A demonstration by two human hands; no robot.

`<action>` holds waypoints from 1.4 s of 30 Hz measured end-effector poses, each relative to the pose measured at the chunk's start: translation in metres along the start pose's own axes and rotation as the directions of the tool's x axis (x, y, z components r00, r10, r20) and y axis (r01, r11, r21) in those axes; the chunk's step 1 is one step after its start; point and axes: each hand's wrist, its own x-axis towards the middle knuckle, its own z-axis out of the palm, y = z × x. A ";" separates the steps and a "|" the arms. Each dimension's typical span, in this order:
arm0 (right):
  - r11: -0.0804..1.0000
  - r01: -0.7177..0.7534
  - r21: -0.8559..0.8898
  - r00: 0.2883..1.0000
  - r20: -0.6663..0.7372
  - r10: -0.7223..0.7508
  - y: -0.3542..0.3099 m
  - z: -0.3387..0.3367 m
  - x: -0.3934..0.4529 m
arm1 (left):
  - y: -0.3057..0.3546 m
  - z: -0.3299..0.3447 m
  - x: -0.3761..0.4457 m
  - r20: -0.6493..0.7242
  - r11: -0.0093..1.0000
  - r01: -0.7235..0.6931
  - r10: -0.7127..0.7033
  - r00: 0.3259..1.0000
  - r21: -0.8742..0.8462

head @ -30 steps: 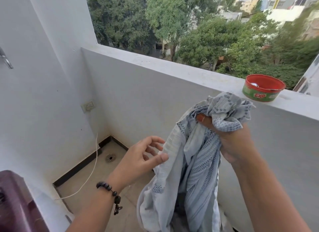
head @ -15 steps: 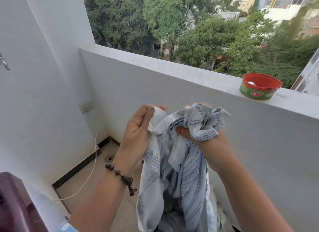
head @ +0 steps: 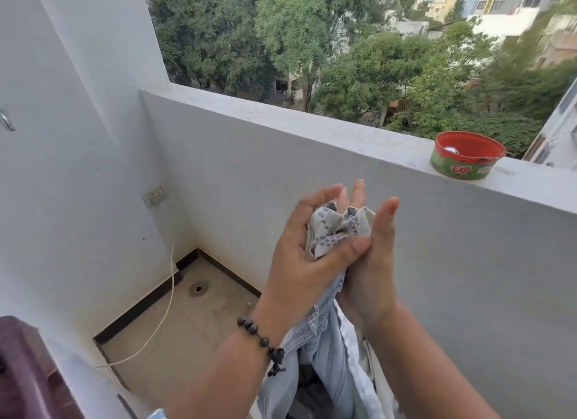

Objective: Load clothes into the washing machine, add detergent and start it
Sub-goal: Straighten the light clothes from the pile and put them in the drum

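Note:
A pale blue-and-white patterned cloth is bunched between both my hands at chest height, and its long tail hangs down between my forearms. My left hand, with a dark bead bracelet on the wrist, wraps around the bunch from the left, thumb across the front. Pressed against the cloth's right side is my right hand, its fingers pointing up. A dark maroon corner at the bottom left may be the washing machine; I cannot tell.
A red-and-green tub stands on the balcony ledge at the right. A white wall with a socket and a white cable is at the left. The tiled floor has a drain.
My left hand rose from open below the cloth, caught an edge, then closed over the bunch. My right hand lowered the cloth and its fingers straightened. The view shifted slightly.

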 end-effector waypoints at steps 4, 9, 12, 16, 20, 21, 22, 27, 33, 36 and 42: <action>0.999 -0.039 -0.019 0.999 0.004 0.039 -0.001 -0.002 0.001 | -0.006 0.007 -0.002 -0.203 0.978 -0.158 0.185 0.962 0.139; 0.990 -0.011 -0.143 0.998 0.052 0.019 0.001 0.004 -0.002 | -0.003 0.002 0.004 -0.230 0.984 -0.149 0.169 0.959 0.101; 0.993 0.037 -0.114 0.999 0.014 -0.036 0.000 0.004 -0.004 | -0.004 0.003 0.001 -0.144 0.985 -0.135 0.150 0.978 0.103; 0.999 -0.036 -0.034 0.999 0.028 0.037 -0.006 -0.001 -0.003 | -0.002 0.007 0.000 -0.181 0.979 -0.123 0.152 0.972 0.164; 0.997 -0.030 -0.069 0.991 0.125 0.039 -0.003 -0.006 -0.002 | -0.002 0.004 0.007 -0.321 0.988 -0.075 0.116 0.940 0.138; 0.994 -0.016 -0.110 0.988 0.150 0.033 -0.002 -0.009 -0.002 | -0.001 0.003 0.009 -0.341 0.992 -0.062 0.098 0.935 0.114; 0.984 0.002 -0.180 0.987 0.161 0.028 0.002 -0.013 0.000 | 0.001 0.002 0.011 -0.362 0.996 -0.047 0.073 0.929 0.080; 0.794 0.057 -0.605 0.954 0.267 0.135 0.029 -0.042 -0.004 | 0.019 -0.009 0.024 -0.397 0.969 0.045 -0.141 0.907 -0.241; 0.771 -0.051 -0.635 0.935 0.240 0.260 0.026 -0.049 0.001 | 0.011 -0.015 0.027 -0.352 0.842 0.098 -0.324 0.878 -0.531; 0.765 -0.042 -0.642 0.957 0.195 0.216 0.032 -0.049 0.003 | 0.011 -0.014 0.025 -0.382 0.851 0.074 -0.310 0.871 -0.520; 0.689 -0.031 -0.724 0.956 0.179 0.230 0.033 -0.056 0.011 | 0.013 -0.027 0.016 -0.327 0.999 -0.005 -0.010 0.945 -0.047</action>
